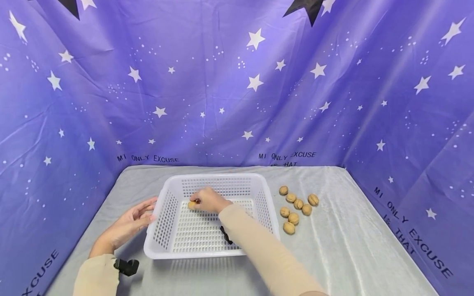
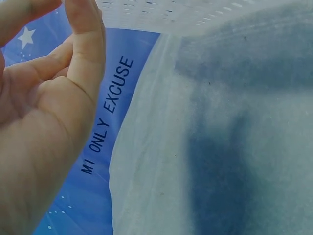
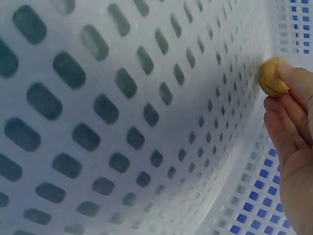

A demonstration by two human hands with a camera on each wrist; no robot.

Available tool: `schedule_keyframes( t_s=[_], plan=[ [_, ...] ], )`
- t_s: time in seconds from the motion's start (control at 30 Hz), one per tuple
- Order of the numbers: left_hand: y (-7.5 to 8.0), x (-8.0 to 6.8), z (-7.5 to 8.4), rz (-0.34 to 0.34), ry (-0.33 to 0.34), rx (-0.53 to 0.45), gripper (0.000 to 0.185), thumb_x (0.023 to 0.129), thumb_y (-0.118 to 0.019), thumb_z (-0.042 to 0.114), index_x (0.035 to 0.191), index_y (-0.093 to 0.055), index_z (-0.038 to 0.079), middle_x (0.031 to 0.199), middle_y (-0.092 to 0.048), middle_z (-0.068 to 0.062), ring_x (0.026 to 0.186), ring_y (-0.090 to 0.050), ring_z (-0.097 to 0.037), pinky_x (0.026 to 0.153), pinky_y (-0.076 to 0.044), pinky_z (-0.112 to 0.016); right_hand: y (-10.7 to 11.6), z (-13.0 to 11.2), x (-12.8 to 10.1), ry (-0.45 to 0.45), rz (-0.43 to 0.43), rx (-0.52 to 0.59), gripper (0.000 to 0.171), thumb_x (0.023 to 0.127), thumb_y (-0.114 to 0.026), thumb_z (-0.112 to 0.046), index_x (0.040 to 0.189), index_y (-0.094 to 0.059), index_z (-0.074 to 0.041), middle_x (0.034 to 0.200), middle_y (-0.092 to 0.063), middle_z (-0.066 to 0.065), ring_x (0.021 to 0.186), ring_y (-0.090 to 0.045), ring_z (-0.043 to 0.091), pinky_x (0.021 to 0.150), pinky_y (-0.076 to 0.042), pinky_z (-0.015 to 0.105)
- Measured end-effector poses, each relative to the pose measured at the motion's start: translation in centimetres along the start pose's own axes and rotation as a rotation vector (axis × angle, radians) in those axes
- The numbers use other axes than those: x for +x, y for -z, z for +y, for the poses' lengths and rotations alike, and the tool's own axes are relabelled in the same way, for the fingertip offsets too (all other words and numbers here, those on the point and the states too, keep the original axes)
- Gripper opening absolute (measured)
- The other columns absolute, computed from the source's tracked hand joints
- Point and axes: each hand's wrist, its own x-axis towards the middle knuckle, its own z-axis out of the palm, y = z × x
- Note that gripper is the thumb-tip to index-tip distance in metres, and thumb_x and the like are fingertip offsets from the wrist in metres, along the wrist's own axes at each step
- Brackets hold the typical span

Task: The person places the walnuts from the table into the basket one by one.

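While the right hand [image 1: 209, 200] reaches down into the white perforated basket [image 1: 266, 205], its fingertips [image 3: 293, 78] pinch a single walnut [image 1: 191, 204] low over the basket floor, toward the far left part of the inside. Seen from the right wrist, the walnut [image 3: 272, 77] sits at the ends of the curled fingers, close to the slotted wall of the basket [image 3: 122, 112]; whether it touches the wall or floor cannot be told. The left hand [image 1: 129, 224] lies at the basket's left rim with its grip empty, fingers loosely bent and relaxed, the fingertips at or just beside the plastic. From the left wrist, that hand [image 2: 44, 112] shows an open palm above the grey cloth of the desk [image 2: 220, 147]. Seven more walnuts [image 1: 296, 207] lie in a loose cluster on the desk [image 1: 352, 246], just right of the basket. Purple star-printed fabric [image 1: 237, 82] hangs behind and at both sides.
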Motion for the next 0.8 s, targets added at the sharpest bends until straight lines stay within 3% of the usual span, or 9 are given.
schedule_keyframes(
  t_s=[0.3, 0.5, 0.8],
  plan=[
    [0.0, 0.2, -0.2, 0.005, -0.019, -0.016, 0.065, 0.099, -0.051, -0.01, 0.153, -0.014, -0.013, 0.134, -0.056, -0.007, 0.112, -0.063, -0.015, 0.094, -0.052, -0.03, 1.3, 0.6, -0.5, -0.086, -0.06, 0.07, 0.048, 0.095, -0.07, -0.033, 0.136, -0.062, -0.011, 0.141, -0.058, 0.004, 0.131, -0.053, 0.018, 0.11, -0.038, 0.03],
    [0.0, 0.2, 0.1, 0.008, -0.017, -0.003, 0.063, 0.099, -0.049, -0.009, 0.152, -0.016, -0.013, 0.134, -0.054, -0.009, 0.114, -0.062, -0.014, 0.094, -0.052, -0.029, 4.4, 0.4, -0.8, -0.063, -0.082, 0.071, 0.044, 0.096, -0.069, -0.022, 0.137, -0.061, -0.008, 0.139, -0.06, 0.003, 0.124, -0.057, 0.02, 0.105, -0.044, 0.03],
    [0.1, 0.1, -0.1, 0.006, -0.013, -0.015, 0.06, 0.101, -0.047, -0.007, 0.153, -0.017, -0.013, 0.135, -0.054, -0.008, 0.116, -0.06, -0.013, 0.096, -0.051, -0.028, 9.4, 0.9, -2.0, -0.04, -0.097, 0.041, 0.045, 0.095, -0.07, -0.02, 0.137, -0.061, -0.009, 0.138, -0.06, 0.003, 0.124, -0.057, 0.025, 0.102, -0.047, 0.033]
  ],
)
